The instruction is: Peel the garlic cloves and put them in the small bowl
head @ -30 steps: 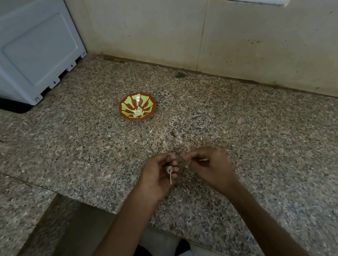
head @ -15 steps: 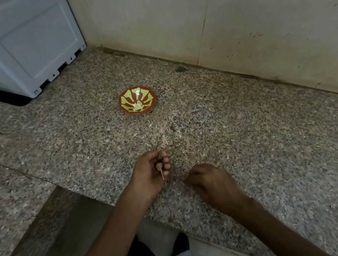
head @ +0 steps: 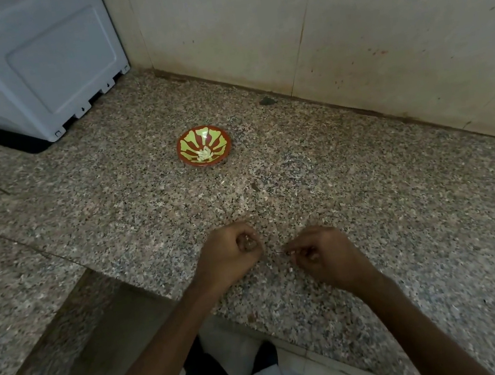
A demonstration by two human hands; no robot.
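Two bare hands sit low over a speckled granite counter [head: 400, 197]. The left hand [head: 228, 255] is curled into a fist around a clove [head: 248, 243] (mostly hidden by the fingers). Just to its right, not touching it, the right hand [head: 322, 256] has curled fingers, the tips pinching a thin sliver [head: 280, 252] too small to identify. Well beyond the left hand sits a bowl [head: 187, 161], red with yellow-green stripes, holding pale peeled cloves [head: 204, 154]. Farther beyond and to the left of that hand stands a white appliance [head: 32, 68].
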